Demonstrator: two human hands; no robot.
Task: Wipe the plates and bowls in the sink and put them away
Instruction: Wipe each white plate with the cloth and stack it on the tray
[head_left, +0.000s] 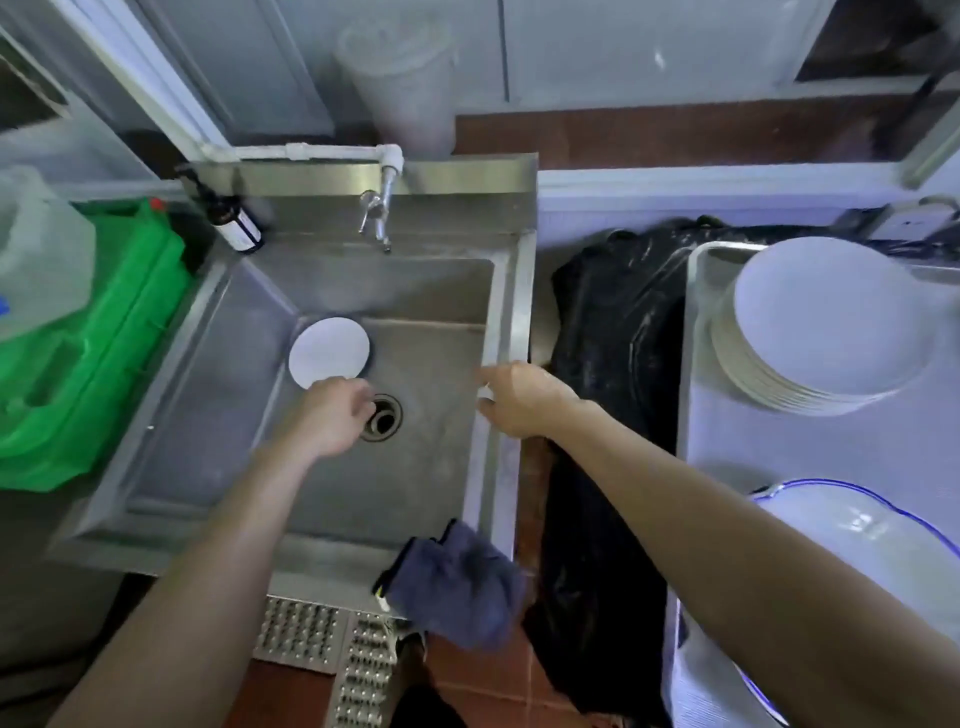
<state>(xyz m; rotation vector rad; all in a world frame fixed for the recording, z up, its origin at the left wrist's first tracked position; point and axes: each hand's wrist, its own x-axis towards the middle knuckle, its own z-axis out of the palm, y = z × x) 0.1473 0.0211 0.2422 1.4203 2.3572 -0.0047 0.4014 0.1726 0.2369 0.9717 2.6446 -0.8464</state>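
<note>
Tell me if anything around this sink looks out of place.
The dark blue cloth droops over the sink's front right corner, half off the rim. The tap is dry. Nothing looks spilled or broken.

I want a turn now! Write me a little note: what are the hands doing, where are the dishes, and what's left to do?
Left hand: down in the sink, fingers curled at the near edge of the small white plate; whether it grips yet is unclear.
Right hand: at the sink's right rim; its fingers are hidden.
Blue cloth: draped over the sink's front right corner.
Done: a stack of white plates sits on the tray to the right.
Left: wipe the last plate with the cloth and add it to the stack.
</note>
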